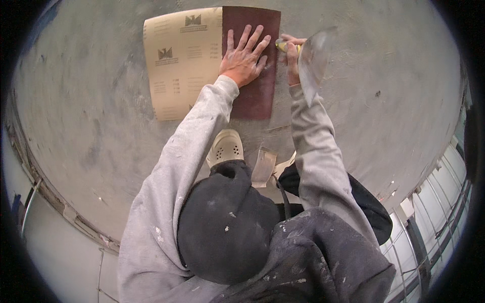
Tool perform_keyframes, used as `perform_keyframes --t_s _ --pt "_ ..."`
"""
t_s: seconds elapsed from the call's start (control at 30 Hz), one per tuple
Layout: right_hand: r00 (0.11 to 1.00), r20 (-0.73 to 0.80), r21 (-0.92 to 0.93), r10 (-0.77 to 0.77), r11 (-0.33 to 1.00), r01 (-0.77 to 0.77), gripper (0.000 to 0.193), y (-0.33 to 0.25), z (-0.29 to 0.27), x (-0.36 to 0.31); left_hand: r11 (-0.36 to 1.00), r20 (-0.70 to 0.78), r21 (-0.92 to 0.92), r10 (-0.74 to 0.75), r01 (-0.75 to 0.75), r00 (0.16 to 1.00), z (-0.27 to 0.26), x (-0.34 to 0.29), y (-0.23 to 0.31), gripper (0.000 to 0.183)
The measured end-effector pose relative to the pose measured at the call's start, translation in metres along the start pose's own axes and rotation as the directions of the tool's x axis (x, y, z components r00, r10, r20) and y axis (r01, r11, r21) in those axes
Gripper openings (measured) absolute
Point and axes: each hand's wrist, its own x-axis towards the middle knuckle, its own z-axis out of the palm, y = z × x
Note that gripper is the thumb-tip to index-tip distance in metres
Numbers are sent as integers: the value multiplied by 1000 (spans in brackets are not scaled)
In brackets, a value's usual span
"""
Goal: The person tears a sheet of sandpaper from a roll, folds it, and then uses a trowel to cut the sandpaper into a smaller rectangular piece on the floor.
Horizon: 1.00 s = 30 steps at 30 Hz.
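Note:
A sheet of sandpaper [184, 83] lies on the grey floor in front of me. Its left part shows the printed beige backing and its right part the dark red grit side [252, 103]; whether this is one folded sheet or two, I cannot tell. My left hand [243, 63] presses flat on the red part, fingers spread, close to where the two colours meet. Just past the sheet's right edge, my right hand [293, 59] is closed around the yellow handle of a putty knife [314, 60]. The knife's wide metal blade is raised and hides part of that hand and wrist.
Between my feet lies a small curled strip of worn sandpaper [264, 167]. My pale perforated clog [226, 146] stands near the sheet's lower edge. Small crumbs dot the scuffed floor [384, 131]. White panels with a metal grid [429, 212] border the right side.

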Motion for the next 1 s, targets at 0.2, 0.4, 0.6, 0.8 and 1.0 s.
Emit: perform_keyframes --t_s 0.2,0.4,0.6,0.8,1.0 --pt "997 59 -50 -49 997 52 33 14 9 22 1000 17 -9 -6 6 1000 1 -3 2 56" --pt "1000 16 -14 -6 1000 6 38 6 6 27 1000 29 5 -7 7 1000 -2 0 3 56" --pt "1000 -21 17 21 1000 -21 33 7 5 45 1000 33 5 -10 10 999 -4 1 2 56" --pt "998 17 53 53 997 -54 31 9 7 51 1000 50 7 -21 21 999 -3 4 -1 56" --pt "991 63 -96 -116 988 122 32 30 9 47 1000 63 -16 -10 11 998 2 -2 2 58"
